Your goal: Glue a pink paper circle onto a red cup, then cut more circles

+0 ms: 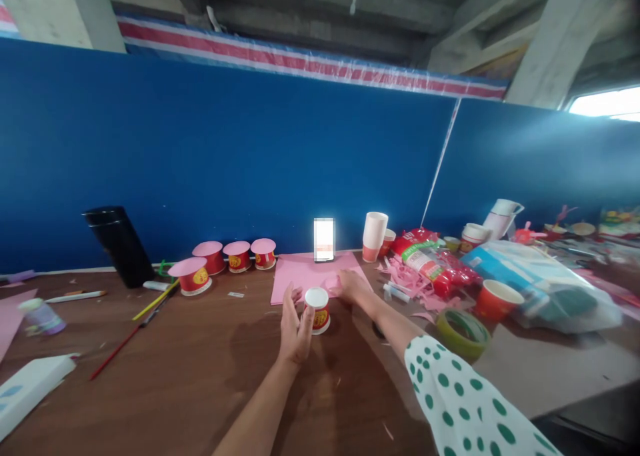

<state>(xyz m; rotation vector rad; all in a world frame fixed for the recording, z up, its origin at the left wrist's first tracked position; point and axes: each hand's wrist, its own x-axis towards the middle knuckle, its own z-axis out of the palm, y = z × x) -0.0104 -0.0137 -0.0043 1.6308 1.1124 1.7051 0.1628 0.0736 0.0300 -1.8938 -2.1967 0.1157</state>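
Observation:
An upside-down red paper cup (321,318) with a white base on top stands on the table before me. My left hand (296,329) is just left of it, fingers stretched and apart, the thumb overlapping the cup's side; whether it touches is unclear. On the pink paper sheet (293,276) behind the cup, my right hand (351,288) pinches a small pink paper piece (331,282), its outline hard to make out against the sheet. A lit phone (324,240), its screen blurred, stands upright at the back of the sheet.
Several red cups topped with pink discs (194,276) stand back left, near a black flask (120,246). Stacked white cups (375,233), pink shreds (425,289), a red plastic bag (425,259), green tape (463,333) and a blue-white package (545,286) crowd the right. A blue partition (225,143) rises behind.

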